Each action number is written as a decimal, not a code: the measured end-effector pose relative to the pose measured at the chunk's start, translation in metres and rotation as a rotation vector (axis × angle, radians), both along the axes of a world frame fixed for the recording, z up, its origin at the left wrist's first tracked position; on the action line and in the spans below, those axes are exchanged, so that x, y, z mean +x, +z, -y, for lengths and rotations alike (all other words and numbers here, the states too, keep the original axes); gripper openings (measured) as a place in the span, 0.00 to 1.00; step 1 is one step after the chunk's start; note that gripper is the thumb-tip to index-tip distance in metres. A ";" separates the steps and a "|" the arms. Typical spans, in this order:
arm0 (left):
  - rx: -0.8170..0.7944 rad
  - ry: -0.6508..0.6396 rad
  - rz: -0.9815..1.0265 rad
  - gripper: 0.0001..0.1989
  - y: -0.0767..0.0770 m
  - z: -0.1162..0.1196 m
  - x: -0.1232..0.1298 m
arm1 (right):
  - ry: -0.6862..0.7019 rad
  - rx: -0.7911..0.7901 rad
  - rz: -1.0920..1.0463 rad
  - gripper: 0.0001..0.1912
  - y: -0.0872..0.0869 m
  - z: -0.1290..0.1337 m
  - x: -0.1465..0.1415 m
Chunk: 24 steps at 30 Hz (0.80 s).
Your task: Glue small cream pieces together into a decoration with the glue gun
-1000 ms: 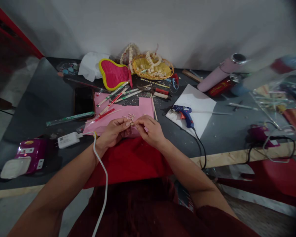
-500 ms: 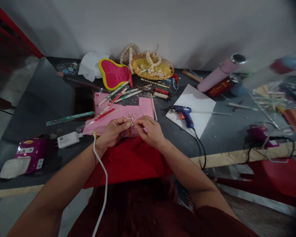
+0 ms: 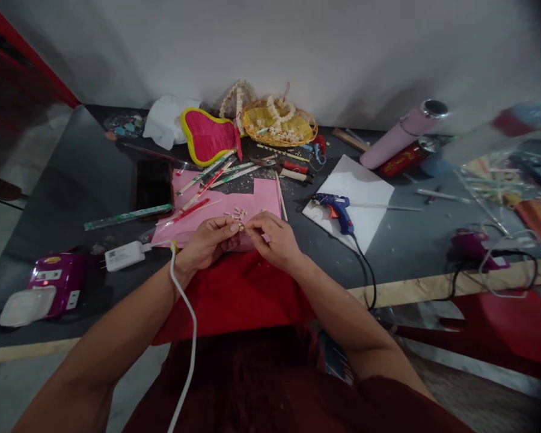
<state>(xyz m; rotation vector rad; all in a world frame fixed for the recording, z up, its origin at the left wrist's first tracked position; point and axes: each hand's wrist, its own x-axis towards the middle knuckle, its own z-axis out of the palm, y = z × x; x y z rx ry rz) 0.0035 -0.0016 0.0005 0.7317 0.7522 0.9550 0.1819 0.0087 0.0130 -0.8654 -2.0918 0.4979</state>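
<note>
- Left hand (image 3: 210,240): we see thumb and index finger pinched together with no visible gap, holding a small tan piece (image 3: 241,227) at the tips; the other fingers curl beneath.
- Right hand (image 3: 277,240): thumb and index finger are drawn in close, tips at the piece's right side. We cannot tell whether they grip it too or merely touch it.
- Position of the piece: between both sets of fingertips, above the near part of a pink sheet (image 3: 267,191). Its form is too small for us to make out.
- Just beyond the fingers we note a loose cluster of short pale bits (image 3: 238,213) lying on the sheet.
- Nearer the body, a red cloth (image 3: 252,294) spreads below the wrists; a white cable (image 3: 193,337) passes by the left wrist.
- Past the sheet's far edge: wrapped sticks, and pliers (image 3: 293,168) with red handle grips.
- Right of the sheet, a blue glue gun (image 3: 340,211) lies on a white sheet (image 3: 372,183).
- Left of the sheet, a dark phone (image 3: 153,183) lies flat; a white adapter (image 3: 125,257) sits nearer us.
- Farthest back, by the wall, we record a yellow woven basket (image 3: 305,124) containing pale pieces.
</note>
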 end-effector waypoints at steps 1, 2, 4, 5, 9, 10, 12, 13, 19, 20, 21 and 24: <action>-0.001 0.000 0.004 0.06 0.000 0.000 0.000 | 0.000 0.002 0.002 0.04 0.000 0.000 0.000; -0.003 0.001 0.006 0.06 0.000 0.000 0.000 | 0.002 0.002 -0.003 0.04 0.000 0.000 0.001; -0.010 -0.002 0.007 0.06 0.000 0.000 0.000 | 0.008 -0.020 -0.037 0.05 0.002 0.000 0.001; -0.013 -0.003 0.010 0.06 0.001 0.000 0.000 | 0.014 -0.042 -0.062 0.06 0.003 0.000 0.002; -0.043 -0.024 0.020 0.07 0.005 0.001 0.000 | 0.061 -0.120 -0.117 0.12 0.009 0.001 0.003; -0.054 -0.036 0.022 0.08 0.005 0.001 0.000 | 0.075 -0.124 -0.107 0.13 0.010 0.001 0.002; -0.075 -0.061 0.029 0.10 0.005 0.002 0.000 | 0.084 -0.125 -0.082 0.12 0.010 0.002 0.001; -0.078 -0.068 0.038 0.10 0.005 0.002 0.000 | 0.080 -0.126 -0.073 0.12 0.009 0.002 0.000; -0.059 -0.091 0.096 0.10 0.004 0.002 0.001 | 0.023 -0.102 -0.052 0.08 0.002 0.002 -0.002; -0.059 -0.090 0.096 0.11 0.004 0.002 0.001 | 0.015 -0.095 -0.043 0.08 0.001 0.002 -0.002; -0.060 -0.084 0.090 0.11 0.004 0.002 0.001 | 0.009 -0.091 -0.032 0.08 0.001 0.002 -0.002; -0.066 -0.066 0.059 0.11 0.004 0.003 0.001 | 0.000 -0.078 0.004 0.08 -0.001 0.001 -0.002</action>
